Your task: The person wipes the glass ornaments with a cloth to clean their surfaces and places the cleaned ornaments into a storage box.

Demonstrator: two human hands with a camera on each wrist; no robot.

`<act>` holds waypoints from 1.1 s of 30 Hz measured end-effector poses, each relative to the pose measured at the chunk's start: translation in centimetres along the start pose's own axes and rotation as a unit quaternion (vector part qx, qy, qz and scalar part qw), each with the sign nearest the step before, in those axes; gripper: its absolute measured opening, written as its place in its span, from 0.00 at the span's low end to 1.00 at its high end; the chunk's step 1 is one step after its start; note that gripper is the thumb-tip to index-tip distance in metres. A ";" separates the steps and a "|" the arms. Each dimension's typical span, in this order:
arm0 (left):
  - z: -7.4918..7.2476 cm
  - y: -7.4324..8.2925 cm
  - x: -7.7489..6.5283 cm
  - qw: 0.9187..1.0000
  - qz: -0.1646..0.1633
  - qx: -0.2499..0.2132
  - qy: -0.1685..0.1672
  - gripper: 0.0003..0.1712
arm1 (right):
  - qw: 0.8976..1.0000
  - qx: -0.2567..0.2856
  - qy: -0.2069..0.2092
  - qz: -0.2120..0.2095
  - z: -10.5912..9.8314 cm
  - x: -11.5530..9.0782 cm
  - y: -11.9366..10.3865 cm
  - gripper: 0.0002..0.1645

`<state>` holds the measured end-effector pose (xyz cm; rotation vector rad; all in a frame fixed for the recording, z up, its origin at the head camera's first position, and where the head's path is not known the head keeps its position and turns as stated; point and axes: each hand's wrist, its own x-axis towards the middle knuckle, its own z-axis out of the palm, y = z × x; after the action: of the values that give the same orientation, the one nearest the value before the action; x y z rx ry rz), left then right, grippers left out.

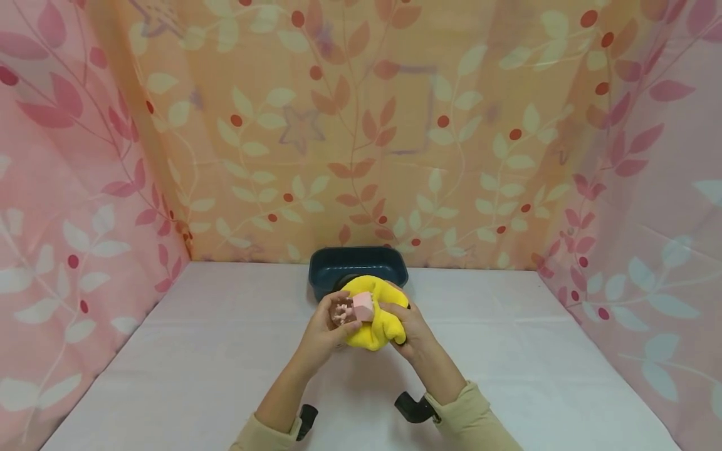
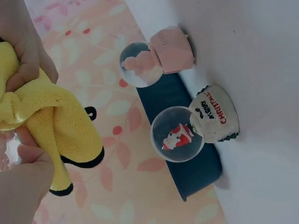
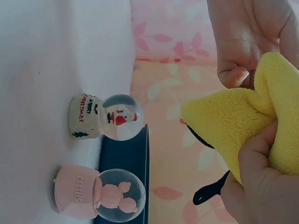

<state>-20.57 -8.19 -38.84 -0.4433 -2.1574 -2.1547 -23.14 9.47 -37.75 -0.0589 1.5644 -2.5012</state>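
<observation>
Gripping fuzzy yel cloth (image 3: 250,114), blk-edged

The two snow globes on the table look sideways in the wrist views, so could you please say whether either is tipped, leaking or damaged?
Nothing stands out: the pink snow globe and the Christmas snow globe stand upright on the white table, with no visible leak or crack; the wrist views are rotated.

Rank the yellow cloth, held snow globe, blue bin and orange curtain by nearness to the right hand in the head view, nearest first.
1. Yellow cloth, gripped by the right hand.
2. Held snow globe, in the left hand.
3. Blue bin, beyond both hands.
4. Orange curtain, at the back.
</observation>
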 end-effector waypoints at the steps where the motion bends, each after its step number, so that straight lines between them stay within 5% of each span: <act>1: 0.0 0.1 0.0 1.000 -0.003 -0.005 0.003 0.30 | 1.000 -0.001 -0.001 0.002 -0.1 0.0 0.0 0.34; 7: 0.0 0.6 0.2 0.999 -0.017 0.002 0.033 0.29 | 0.999 -0.027 0.000 -0.024 -0.7 -0.1 -0.4 0.36; 16: 0.2 1.6 0.4 0.997 -0.032 0.045 0.055 0.32 | 0.996 -0.028 -0.078 -0.040 -0.4 -0.2 -0.9 0.39; 23: 0.2 1.7 0.5 0.998 -0.048 0.037 0.030 0.48 | 1.000 -0.006 -0.017 -0.020 -0.2 0.0 0.1 0.32; 33: 0.3 1.1 0.8 0.999 -0.022 -0.004 0.047 0.30 | 1.000 0.000 0.010 0.014 0.2 0.1 0.4 0.24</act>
<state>-20.99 -7.84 -37.56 -0.2921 -2.1285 -2.1606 -23.12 9.12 -38.00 -0.0123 1.5618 -2.4880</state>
